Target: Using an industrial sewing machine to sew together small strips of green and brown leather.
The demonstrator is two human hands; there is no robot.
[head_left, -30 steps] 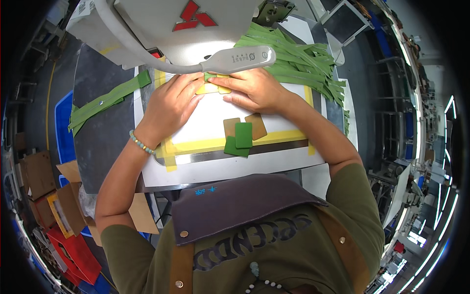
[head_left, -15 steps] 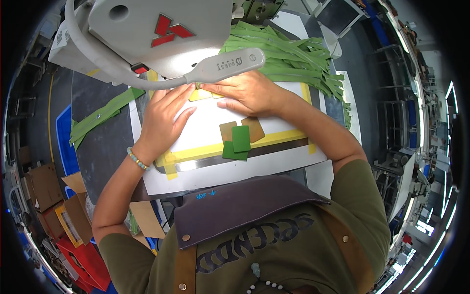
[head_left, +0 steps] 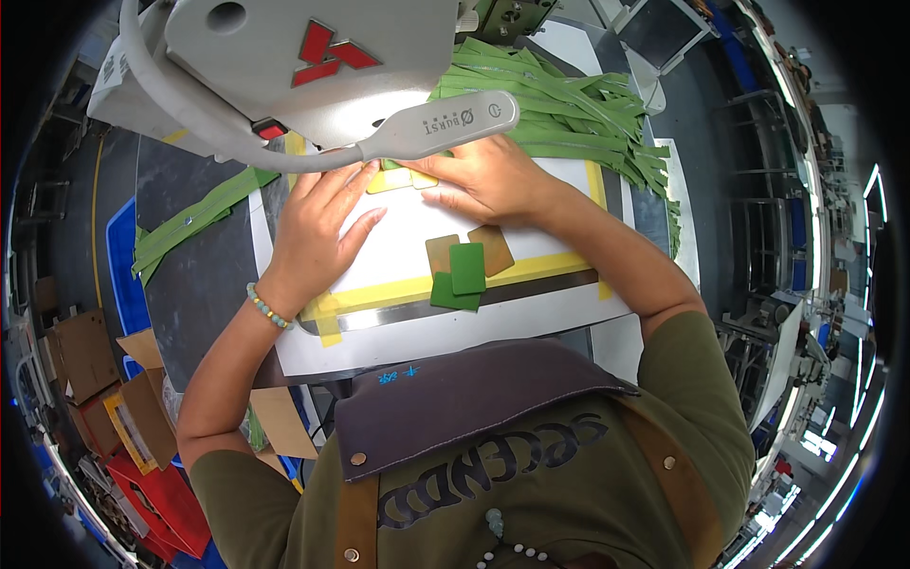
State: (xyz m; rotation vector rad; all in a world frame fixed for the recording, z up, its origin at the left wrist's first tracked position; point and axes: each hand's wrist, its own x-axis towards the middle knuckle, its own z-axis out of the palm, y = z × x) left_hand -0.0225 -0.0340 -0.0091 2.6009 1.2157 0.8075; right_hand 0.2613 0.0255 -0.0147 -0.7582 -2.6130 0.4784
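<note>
My left hand (head_left: 322, 220) lies palm down on the white work surface (head_left: 379, 251), fingers stretched and thumb apart. Its fingertips touch the edge of a small yellowish piece (head_left: 387, 181) under the machine's light. A second small yellowish piece (head_left: 423, 180) lies beside it, with a sliver of green above. My right hand (head_left: 495, 182) rests just right of these pieces, index finger and thumb apart; the lamp head hides some of its fingers. Closer to me lie two green rectangular pieces (head_left: 466, 268) and two tan ones (head_left: 492, 248), partly overlapping.
A pale sewing machine (head_left: 237, 57) and its grey lamp head (head_left: 474, 116) overhang the hands. Green zipper strips (head_left: 550, 100) are heaped at the far right; a few more (head_left: 204, 215) lie at left. Yellow tape (head_left: 379, 299) edges the surface. Blue bin (head_left: 123, 266) and cardboard boxes (head_left: 81, 356) stand left.
My right hand's fingers have drawn slightly back from the left fingertips, and more of the yellowish pieces shows between the hands. My left hand has hardly moved.
</note>
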